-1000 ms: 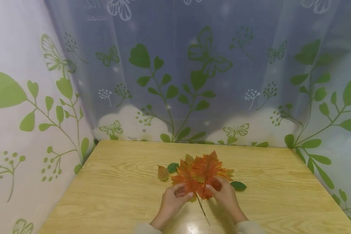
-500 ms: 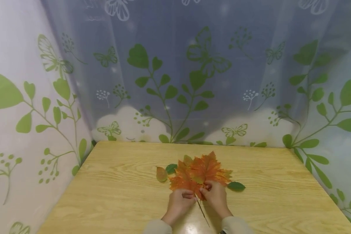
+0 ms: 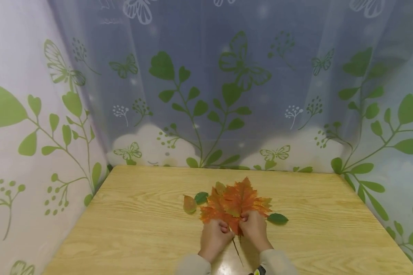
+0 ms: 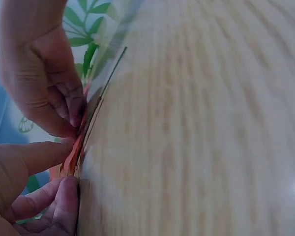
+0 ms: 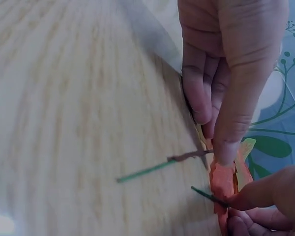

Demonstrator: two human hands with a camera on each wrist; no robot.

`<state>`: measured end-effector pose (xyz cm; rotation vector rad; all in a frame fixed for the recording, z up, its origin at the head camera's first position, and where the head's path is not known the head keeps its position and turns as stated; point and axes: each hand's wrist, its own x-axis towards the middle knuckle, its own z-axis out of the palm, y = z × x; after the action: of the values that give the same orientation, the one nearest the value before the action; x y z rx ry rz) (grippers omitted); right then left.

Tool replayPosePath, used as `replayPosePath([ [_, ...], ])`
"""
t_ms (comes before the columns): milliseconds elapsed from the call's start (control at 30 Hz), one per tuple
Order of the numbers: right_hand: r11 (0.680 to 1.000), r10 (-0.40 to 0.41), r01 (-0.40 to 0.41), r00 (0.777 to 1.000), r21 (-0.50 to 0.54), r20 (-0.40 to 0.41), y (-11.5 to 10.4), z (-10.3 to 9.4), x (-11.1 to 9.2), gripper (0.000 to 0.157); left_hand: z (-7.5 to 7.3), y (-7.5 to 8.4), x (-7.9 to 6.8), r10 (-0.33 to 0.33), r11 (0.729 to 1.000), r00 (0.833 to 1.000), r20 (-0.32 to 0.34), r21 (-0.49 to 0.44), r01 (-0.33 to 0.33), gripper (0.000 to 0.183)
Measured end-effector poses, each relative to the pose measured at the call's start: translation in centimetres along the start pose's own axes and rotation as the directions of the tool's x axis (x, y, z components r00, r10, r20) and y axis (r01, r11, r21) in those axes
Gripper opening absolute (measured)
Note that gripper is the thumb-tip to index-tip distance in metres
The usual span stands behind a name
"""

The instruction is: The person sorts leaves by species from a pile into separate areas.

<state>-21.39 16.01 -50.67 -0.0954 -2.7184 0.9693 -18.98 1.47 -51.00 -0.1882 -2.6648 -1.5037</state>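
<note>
We pinch orange leaves [image 3: 240, 196]
Our left hand [image 3: 215, 237] and right hand [image 3: 256, 228] hold them low, by the stems [image 3: 238, 252], maybe so the leaves stay spread out

The head view looks forward and down; close-up wrist views share both hands [image 3: 215, 237] [image 3: 256, 229].

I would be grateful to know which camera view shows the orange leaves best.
The head view, because it looks down on the orange leaves and shows their spread and jagged edges. The left and right wrist views show them only nearly edge-on, as narrow, mostly reddish strips partly hidden by the fingers.
</note>
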Motion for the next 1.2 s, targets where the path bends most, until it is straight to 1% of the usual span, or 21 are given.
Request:
replayPosePath([
  [100,1.0,-0.009,0.009,1.0,-0.025,-0.001,0.0,-0.2,0.1,0.016,0.4,0.1,-0.1,-0.015,0.999,1.0,-0.002,0.037,0.015,0.023],
  [167,0.999,-0.012,0.012,1.0,-0.033,0.001,0.0,-0.3,0.1,0.016,0.5,0.3,-0.2,-0.006,0.997,1.0,-0.016,0.073,0.007,0.027],
  [233,0.999,-0.008,0.008,1.0,-0.035,0.011,-0.1,-0.4,0.1,0.014,0.7,0.3,-0.3,0.024,0.992,0.999,-0.041,0.123,-0.019,0.028],
  [300,0.999,-0.005,0.006,1.0,-0.035,0.015,-0.1,-0.4,0.0,0.01,0.9,0.3,-0.4,0.071,0.983,0.995,-0.075,0.172,-0.057,0.027],
  [400,1.0,-0.006,0.006,1.0,-0.03,0.018,-0.1,-0.5,0.0,0.01,1.0,0.2,-0.5,0.123,0.972,0.986,-0.109,0.213,-0.098,0.024],
  [467,1.0,-0.006,0.007,1.0,-0.022,0.022,-0.1,-0.6,0.0,0.011,0.9,0.2,-0.5,0.134,0.97,0.984,-0.114,0.216,-0.107,0.022],
  [567,1.0,-0.003,0.004,1.0,-0.016,0.029,-0.1,-0.7,0.0,0.012,0.7,0.3,-0.6,0.133,0.974,0.986,-0.104,0.197,-0.11,0.019],
  [633,1.0,0.003,-0.003,0.999,-0.014,0.033,0.0,-0.7,0.0,0.012,0.5,0.4,-0.7,0.137,0.977,0.987,-0.08,0.178,-0.121,0.016],
  [700,1.0,0.003,-0.002,1.0,-0.015,0.031,0.1,-0.8,0.0,0.01,0.4,0.5,-0.8,0.152,0.974,0.987,-0.06,0.18,-0.139,0.016],
  [767,1.0,0.01,-0.01,0.999,-0.01,0.033,0.2,-0.8,0.0,0.01,0.2,0.6,-0.9,0.157,0.971,0.987,-0.038,0.188,-0.147,0.02],
  [833,1.0,0.021,-0.021,0.999,-0.004,0.034,0.3,-0.8,-0.1,0.01,0.2,0.8,-1.2,0.145,0.972,0.989,-0.029,0.192,-0.137,0.027],
  [967,0.999,0.049,-0.049,0.998,0.012,0.03,0.4,-0.9,-0.1,0.01,0.4,1.1,-1.5,0.081,0.983,0.997,-0.002,0.163,-0.079,0.044],
  [1067,0.998,0.059,-0.059,0.998,0.012,0.023,0.4,-1.0,-0.1,0.009,0.7,1.1,-1.5,0.076,0.979,0.997,-0.004,0.191,-0.074,0.051],
  [1200,0.997,0.073,-0.073,0.997,0.016,0.03,0.3,-1.1,-0.1,0.01,0.8,1.1,-1.5,0.108,0.962,0.994,-0.036,0.256,-0.095,0.043],
])
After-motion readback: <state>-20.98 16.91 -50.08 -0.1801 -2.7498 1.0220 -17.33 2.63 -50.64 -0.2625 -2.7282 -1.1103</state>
